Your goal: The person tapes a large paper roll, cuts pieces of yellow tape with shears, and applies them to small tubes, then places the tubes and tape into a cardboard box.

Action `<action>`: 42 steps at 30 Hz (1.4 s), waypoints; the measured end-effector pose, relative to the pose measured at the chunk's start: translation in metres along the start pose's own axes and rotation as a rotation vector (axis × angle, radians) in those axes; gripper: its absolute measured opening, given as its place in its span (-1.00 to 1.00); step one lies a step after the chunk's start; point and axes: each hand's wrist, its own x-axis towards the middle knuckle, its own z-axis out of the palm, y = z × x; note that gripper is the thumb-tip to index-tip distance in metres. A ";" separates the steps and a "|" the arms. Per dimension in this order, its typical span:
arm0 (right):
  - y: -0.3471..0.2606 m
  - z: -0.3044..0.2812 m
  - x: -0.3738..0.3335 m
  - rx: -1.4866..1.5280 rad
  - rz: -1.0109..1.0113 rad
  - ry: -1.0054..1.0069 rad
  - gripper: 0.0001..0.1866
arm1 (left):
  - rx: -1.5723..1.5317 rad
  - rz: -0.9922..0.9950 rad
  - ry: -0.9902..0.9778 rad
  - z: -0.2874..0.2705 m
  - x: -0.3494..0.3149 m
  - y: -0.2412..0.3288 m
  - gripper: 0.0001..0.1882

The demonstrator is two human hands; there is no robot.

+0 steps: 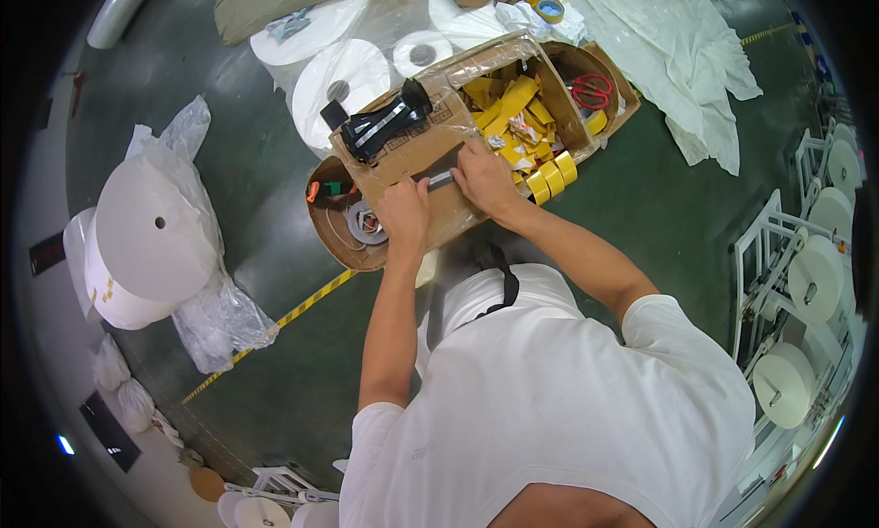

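Both hands are over the brown cardboard top (403, 162) of a box, fingers closed, a short distance apart. Between them runs a narrow light-grey strip (440, 178), its ends hidden under my fingers. My left hand (403, 213) pinches the near-left end. At the far-right end, my right hand (485, 176) grips it. What the strip is made of cannot be made out. A black tape dispenser (389, 123) lies on the cardboard beyond my left hand. Yellow tape rolls (553, 177) stand at the box's right edge, beside my right wrist.
Yellow scraps (517, 116) fill an open compartment; red-handled scissors (591, 91) lie right of it. The left compartment holds an orange-and-green tool (328, 191) and a tape roll (367, 222). Large white rolls (341, 84) stand behind. Another big roll (156, 226) with plastic wrap is at left.
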 end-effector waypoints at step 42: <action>-0.013 -0.095 -0.036 0.521 -0.394 -0.379 -0.34 | -1.020 -0.068 -0.077 -0.025 -0.080 -0.009 -0.75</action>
